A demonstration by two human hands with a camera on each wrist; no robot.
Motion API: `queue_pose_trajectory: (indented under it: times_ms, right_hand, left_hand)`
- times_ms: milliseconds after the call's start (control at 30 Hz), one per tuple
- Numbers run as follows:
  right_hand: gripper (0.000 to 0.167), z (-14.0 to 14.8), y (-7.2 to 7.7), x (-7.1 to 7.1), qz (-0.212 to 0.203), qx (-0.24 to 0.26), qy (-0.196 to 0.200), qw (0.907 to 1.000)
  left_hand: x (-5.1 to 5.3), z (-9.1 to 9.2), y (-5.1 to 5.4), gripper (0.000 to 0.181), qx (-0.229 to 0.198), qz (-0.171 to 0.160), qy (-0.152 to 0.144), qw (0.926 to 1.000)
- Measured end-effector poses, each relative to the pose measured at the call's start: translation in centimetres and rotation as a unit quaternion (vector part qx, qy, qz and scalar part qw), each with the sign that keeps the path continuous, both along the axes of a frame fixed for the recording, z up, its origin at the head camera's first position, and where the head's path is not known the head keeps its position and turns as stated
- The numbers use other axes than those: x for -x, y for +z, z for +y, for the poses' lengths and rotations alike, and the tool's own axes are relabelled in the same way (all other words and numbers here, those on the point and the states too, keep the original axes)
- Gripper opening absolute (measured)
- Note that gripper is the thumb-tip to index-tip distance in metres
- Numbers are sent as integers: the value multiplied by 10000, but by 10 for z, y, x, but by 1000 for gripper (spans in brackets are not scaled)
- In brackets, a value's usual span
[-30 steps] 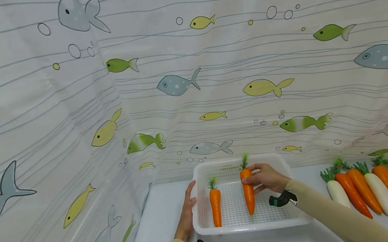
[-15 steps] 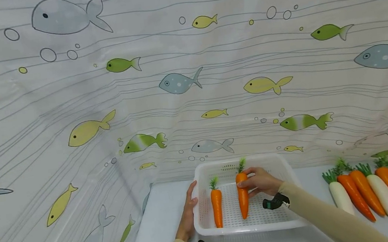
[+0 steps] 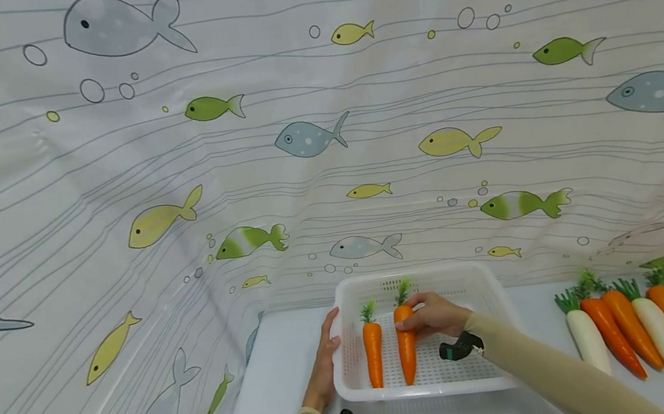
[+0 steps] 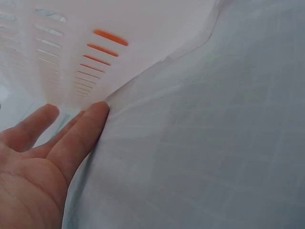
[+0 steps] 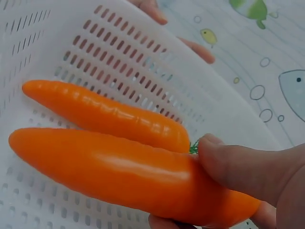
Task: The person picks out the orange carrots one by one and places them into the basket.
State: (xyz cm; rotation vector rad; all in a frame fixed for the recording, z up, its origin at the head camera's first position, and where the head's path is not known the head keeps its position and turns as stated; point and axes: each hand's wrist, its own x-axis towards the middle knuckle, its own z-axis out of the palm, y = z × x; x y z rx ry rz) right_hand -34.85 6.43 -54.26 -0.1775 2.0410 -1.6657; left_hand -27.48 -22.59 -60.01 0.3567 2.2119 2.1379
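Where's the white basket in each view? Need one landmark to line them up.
Head: basket sits low, just right of centre.
Left wrist: upper left, only a slotted wall in sight.
Right wrist: across the left and middle, partly hidden by the held carrot.
Shared landmark: the left hand, at the basket's side; the right wrist view shows only its fingers, top centre.

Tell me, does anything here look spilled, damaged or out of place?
Nothing stands out. The white basket is upright, with the left hand at its side. One carrot lies inside, and the right hand holds a second carrot roughly parallel to it. The vegetables to the right lie side by side; no spill or damage shows.
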Motion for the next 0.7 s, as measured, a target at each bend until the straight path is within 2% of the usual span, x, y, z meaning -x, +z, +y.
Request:
queue_pose_trajectory:
  times_ms: [233,467,700]
  right_hand:
    - [55,-10,1,2,16,-293,100,9995]
    - [52,-18,0,4,19,-383,327,9987]
    - [48,-26,-1,4,147,-688,370,9968]
  left_hand:
    - [0,-1,3,60,-22,-27,-35,10000]
    - [2,-2,3,60,-162,-104,-64,9998]
    - [2,-2,3,60,-37,-105,-66,9999]
